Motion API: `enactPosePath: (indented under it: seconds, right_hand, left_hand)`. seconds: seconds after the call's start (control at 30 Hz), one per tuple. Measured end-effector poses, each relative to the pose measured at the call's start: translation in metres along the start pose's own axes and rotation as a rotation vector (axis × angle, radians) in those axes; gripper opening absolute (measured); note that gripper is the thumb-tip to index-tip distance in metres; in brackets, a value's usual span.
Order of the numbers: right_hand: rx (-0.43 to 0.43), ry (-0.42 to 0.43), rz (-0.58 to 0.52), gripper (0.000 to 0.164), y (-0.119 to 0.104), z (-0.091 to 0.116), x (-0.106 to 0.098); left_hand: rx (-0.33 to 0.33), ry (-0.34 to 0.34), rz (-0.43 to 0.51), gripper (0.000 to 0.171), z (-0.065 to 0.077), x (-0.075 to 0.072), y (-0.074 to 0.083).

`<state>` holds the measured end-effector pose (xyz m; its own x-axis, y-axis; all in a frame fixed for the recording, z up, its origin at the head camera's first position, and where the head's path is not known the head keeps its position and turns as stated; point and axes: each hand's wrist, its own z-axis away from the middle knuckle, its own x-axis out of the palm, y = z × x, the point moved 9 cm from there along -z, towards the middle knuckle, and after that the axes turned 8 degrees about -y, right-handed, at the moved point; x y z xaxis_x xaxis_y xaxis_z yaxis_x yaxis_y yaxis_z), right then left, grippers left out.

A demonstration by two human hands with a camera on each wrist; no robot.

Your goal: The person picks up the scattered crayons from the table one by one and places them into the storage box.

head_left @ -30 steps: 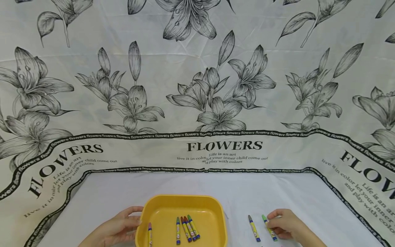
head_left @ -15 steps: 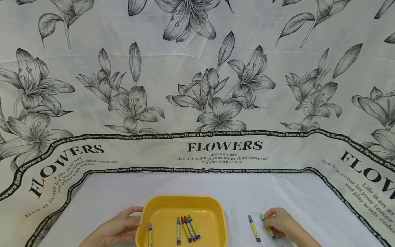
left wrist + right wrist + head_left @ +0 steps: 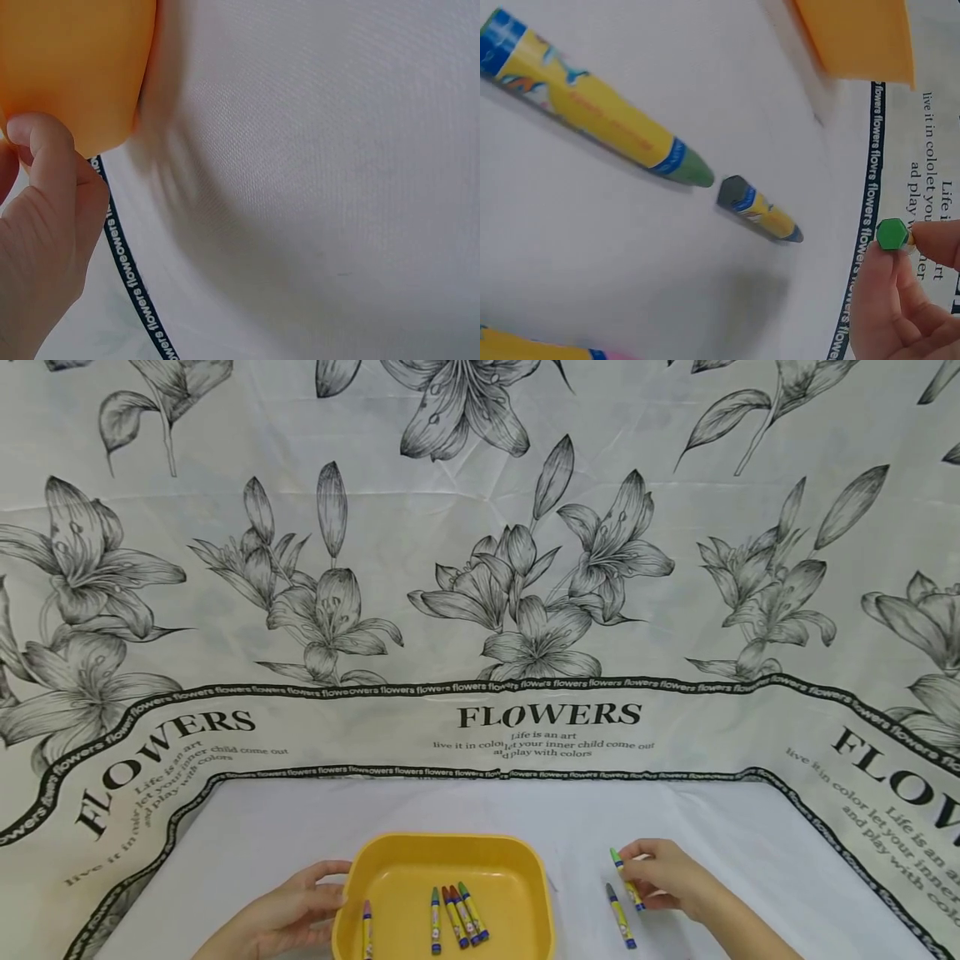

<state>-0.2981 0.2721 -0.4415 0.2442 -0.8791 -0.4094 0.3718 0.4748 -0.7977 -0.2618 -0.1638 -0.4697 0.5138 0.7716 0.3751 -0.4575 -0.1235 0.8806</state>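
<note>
My right hand (image 3: 667,878) pinches a light green crayon (image 3: 617,862) by its yellow wrapper, tip pointing away, just above the white cloth. In the right wrist view the crayon's green end (image 3: 892,234) shows between thumb and fingers. A grey crayon (image 3: 619,917) lies on the cloth beside it. At the left wall of a yellow tray (image 3: 534,868), my left hand (image 3: 288,914) holds the rim, and its curled fingers show in the left wrist view against the tray (image 3: 71,67). Several crayons lie in the tray, among them a pink crayon (image 3: 367,931) and a green crayon (image 3: 436,920).
In the right wrist view, another green-tipped crayon (image 3: 592,97) lies on the cloth near the grey one, and a pink-tipped crayon (image 3: 540,346) shows at the lower edge. A white cloth (image 3: 660,810) covers the table, with a flower-printed curtain (image 3: 420,727) behind and at the sides.
My right hand has picked the light green crayon up off the cloth and carried it left and away, behind the grey crayon. The left hand and tray stay in place.
</note>
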Motion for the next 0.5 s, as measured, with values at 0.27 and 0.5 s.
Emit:
enactPosePath:
  seconds: [0.27, 0.5]
  right_hand:
    - [-0.064, -0.046, -0.012, 0.031, -0.033, 0.004, 0.012]
    - [-0.142, -0.09, -0.051, 0.033, -0.059, 0.006, 0.027]
  left_hand:
    - [0.008, 0.014, -0.011, 0.051, 0.0, 0.001, 0.001]
    - [0.006, 0.012, -0.005, 0.051, 0.001, 0.0, 0.0]
